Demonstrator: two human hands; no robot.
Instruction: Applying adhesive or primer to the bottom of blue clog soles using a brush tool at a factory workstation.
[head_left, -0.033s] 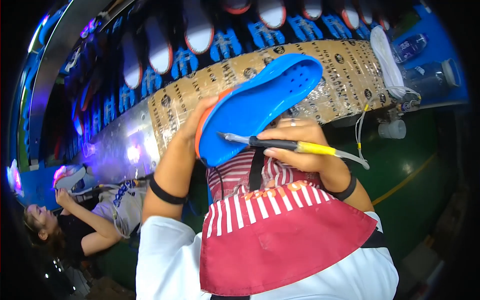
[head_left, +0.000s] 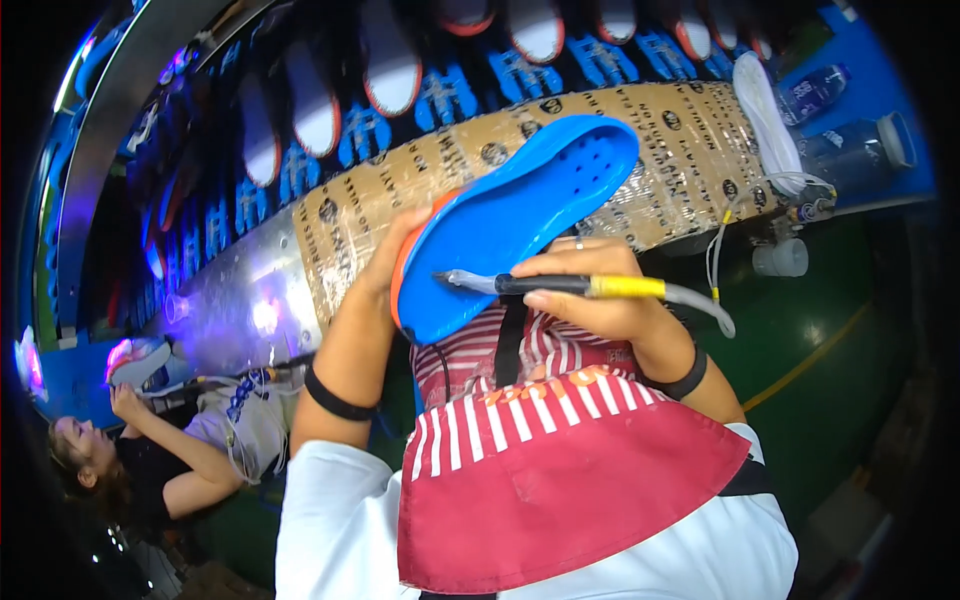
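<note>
A bright blue shoe sole (head_left: 515, 215) with an orange rim is held up at a slant in front of me, its hollow inner face toward me. My left hand (head_left: 388, 250) is closed round the orange-edged end; most of its fingers are hidden behind the sole. Pinched in my right hand (head_left: 605, 285) is a pen-shaped brush (head_left: 555, 285) with a black and yellow handle and a pale hose at its back end. Its dark tip rests on or just over the blue inner face near the left end; contact cannot be told.
Beyond the sole runs a ledge covered with printed brown tape (head_left: 690, 150). Blue soles (head_left: 445, 95) and white-and-orange shoe parts (head_left: 392, 85) line the rack behind. At right are a white sole (head_left: 765, 120), bottles (head_left: 815, 92) and a clear cup (head_left: 782, 258). A co-worker (head_left: 175, 440) sits at left.
The sole and brush have shifted very slightly left and down in the picture. Both hands keep the same hold.
</note>
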